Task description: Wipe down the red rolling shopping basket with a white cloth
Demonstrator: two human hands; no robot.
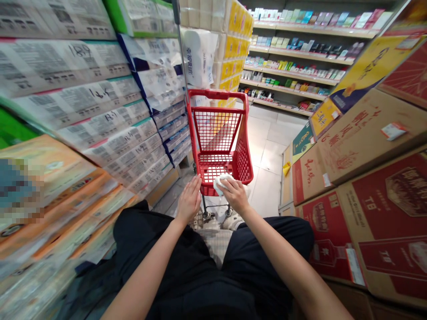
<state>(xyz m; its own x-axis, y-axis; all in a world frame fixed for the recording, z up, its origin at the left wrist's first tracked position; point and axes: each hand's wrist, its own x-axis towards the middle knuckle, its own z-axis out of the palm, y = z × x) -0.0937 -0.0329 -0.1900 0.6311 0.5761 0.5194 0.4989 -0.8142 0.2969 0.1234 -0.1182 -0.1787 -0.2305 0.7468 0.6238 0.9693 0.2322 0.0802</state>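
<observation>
A small red plastic shopping cart point(247, 164) with mesh walls stands in front of my knees, on a thin metal frame with wheels. My right hand point(234, 192) is closed round a crumpled white cloth point(220, 181), pressed against the cart's near rim. At the near left corner of the cart is my left hand point(190, 200), its fingers stretched out side by side and the fingertips against the red rim. Its thumb is mostly hidden. Through the mesh of the basket the pale floor shows.
Stacked packs of paper goods point(110, 118) line the left side, with orange boxes point(76, 195) nearer. Red and brown cartons point(376, 213) rise close on the right. Behind the cart are wrapped tissue packs point(233, 49) and shelves point(307, 55) of small goods. Pale floor tiles point(263, 153) lie between.
</observation>
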